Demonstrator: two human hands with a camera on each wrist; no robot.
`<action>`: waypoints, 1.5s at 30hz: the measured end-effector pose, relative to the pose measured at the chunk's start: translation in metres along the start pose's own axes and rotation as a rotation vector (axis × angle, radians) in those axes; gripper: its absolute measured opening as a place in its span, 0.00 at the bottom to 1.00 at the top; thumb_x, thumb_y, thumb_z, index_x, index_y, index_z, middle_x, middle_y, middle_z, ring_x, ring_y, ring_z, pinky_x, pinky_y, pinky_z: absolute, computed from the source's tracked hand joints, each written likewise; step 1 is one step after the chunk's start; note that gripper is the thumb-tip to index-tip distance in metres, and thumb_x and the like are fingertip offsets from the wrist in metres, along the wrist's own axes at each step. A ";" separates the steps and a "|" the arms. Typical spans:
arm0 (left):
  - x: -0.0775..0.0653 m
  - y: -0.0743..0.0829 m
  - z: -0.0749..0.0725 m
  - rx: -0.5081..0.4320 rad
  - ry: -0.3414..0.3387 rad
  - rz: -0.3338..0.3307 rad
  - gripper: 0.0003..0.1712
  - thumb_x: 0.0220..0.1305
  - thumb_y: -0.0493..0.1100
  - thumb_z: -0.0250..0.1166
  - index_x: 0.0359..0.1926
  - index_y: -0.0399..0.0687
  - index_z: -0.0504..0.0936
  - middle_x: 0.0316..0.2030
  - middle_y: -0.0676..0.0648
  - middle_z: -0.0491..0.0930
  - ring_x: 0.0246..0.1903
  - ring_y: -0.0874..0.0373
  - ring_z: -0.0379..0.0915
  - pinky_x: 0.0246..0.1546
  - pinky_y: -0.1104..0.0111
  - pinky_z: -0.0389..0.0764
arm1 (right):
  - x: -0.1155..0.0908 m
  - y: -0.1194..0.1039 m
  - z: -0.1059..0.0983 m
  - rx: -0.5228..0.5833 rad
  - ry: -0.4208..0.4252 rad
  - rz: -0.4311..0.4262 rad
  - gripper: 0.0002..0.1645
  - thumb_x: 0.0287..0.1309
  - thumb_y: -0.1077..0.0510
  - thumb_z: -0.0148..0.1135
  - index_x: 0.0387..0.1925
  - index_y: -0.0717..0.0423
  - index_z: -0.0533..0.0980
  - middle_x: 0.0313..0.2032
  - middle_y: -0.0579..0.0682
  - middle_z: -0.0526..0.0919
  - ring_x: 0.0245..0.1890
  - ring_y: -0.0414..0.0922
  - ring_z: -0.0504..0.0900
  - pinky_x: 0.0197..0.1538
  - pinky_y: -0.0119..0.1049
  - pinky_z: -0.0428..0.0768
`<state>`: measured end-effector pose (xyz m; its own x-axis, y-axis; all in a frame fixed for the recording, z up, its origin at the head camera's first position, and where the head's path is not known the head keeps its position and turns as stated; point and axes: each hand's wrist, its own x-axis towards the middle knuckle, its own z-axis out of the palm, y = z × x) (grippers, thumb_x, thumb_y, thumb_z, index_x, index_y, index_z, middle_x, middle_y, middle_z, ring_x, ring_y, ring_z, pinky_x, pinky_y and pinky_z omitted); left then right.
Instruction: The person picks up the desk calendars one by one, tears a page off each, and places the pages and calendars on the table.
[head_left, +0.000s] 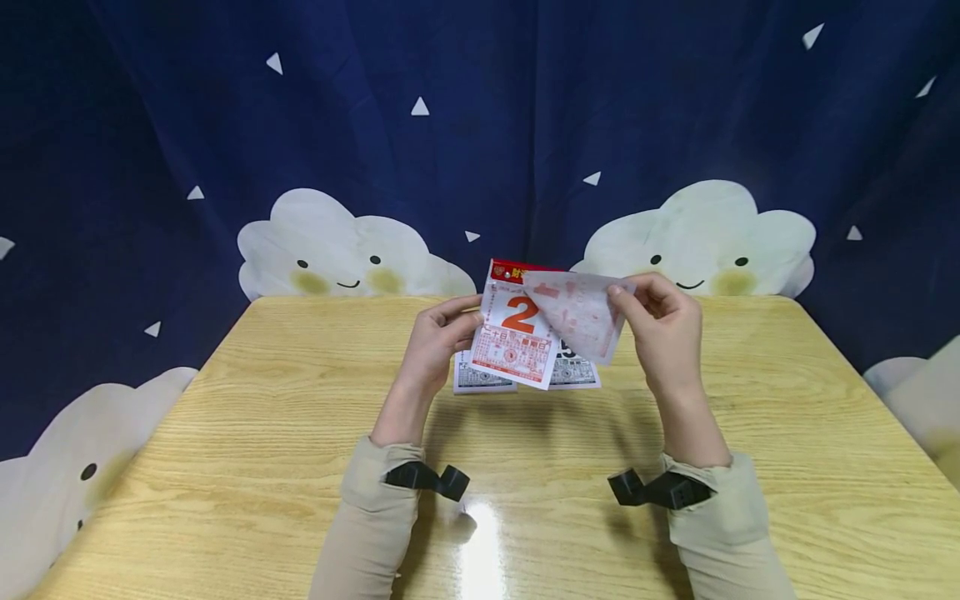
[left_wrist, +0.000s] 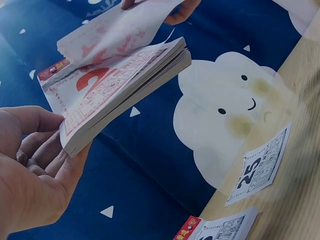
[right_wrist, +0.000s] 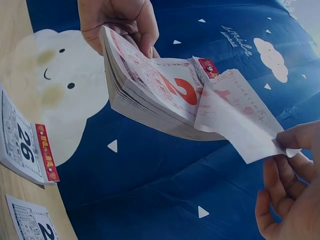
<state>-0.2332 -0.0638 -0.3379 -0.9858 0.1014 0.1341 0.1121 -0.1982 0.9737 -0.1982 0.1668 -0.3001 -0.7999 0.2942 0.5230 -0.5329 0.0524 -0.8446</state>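
My left hand (head_left: 435, 342) grips a thick tear-off calendar (head_left: 510, 357) by its left edge, thumb on top and fingers beneath. The calendar is held up above the table, with a red header strip and a big orange-red 2 on its face. My right hand (head_left: 672, 337) pinches the outer edge of a thin page (head_left: 588, 312) between thumb and fingers. That page is lifted and swung to the right, its pale underside showing print through. In the right wrist view, its inner end overlaps the calendar just below the red header (right_wrist: 208, 67).
On the wooden table (head_left: 300, 400) behind lies a second calendar (right_wrist: 24, 145) with a red header and a black 26. Beside it is a loose page (left_wrist: 262, 167) marked 25. A dark blue curtain (head_left: 480, 125) with clouds hangs beyond the table's far edge.
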 end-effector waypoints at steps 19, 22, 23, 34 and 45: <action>0.002 0.001 -0.001 -0.086 0.029 -0.033 0.21 0.57 0.30 0.54 0.54 0.29 0.72 0.31 0.48 0.77 0.25 0.64 0.77 0.28 0.74 0.78 | 0.003 0.004 -0.001 0.038 0.060 0.025 0.11 0.49 0.70 0.61 0.19 0.54 0.78 0.19 0.42 0.77 0.19 0.36 0.70 0.26 0.24 0.70; 0.003 0.001 -0.001 -0.083 0.035 -0.037 0.21 0.57 0.30 0.54 0.54 0.29 0.72 0.30 0.49 0.76 0.24 0.64 0.77 0.28 0.74 0.78 | 0.002 0.006 0.000 0.041 0.058 0.044 0.11 0.49 0.71 0.61 0.19 0.54 0.78 0.19 0.42 0.77 0.18 0.35 0.70 0.25 0.24 0.69; 0.002 0.001 -0.001 -0.078 0.039 -0.037 0.21 0.57 0.30 0.54 0.54 0.29 0.72 0.30 0.49 0.76 0.24 0.64 0.77 0.28 0.74 0.78 | 0.002 0.006 0.000 0.031 0.052 0.053 0.10 0.49 0.70 0.61 0.20 0.55 0.79 0.19 0.42 0.76 0.18 0.35 0.69 0.25 0.24 0.69; 0.001 0.003 -0.001 -0.046 0.057 -0.011 0.21 0.56 0.30 0.56 0.52 0.30 0.74 0.28 0.49 0.79 0.22 0.64 0.76 0.26 0.74 0.78 | 0.003 0.006 -0.002 -0.186 -0.019 0.035 0.04 0.49 0.64 0.65 0.29 0.62 0.80 0.19 0.37 0.76 0.18 0.35 0.67 0.20 0.25 0.63; 0.001 0.004 -0.001 -0.055 0.092 -0.009 0.21 0.55 0.29 0.56 0.52 0.30 0.74 0.27 0.50 0.79 0.22 0.64 0.76 0.25 0.75 0.77 | 0.004 0.007 -0.005 -0.098 0.011 0.067 0.05 0.48 0.67 0.65 0.22 0.56 0.81 0.19 0.40 0.78 0.17 0.36 0.65 0.19 0.25 0.61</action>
<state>-0.2337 -0.0659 -0.3342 -0.9943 0.0142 0.1056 0.0987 -0.2513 0.9629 -0.2041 0.1727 -0.3042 -0.8295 0.3110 0.4638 -0.4481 0.1248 -0.8852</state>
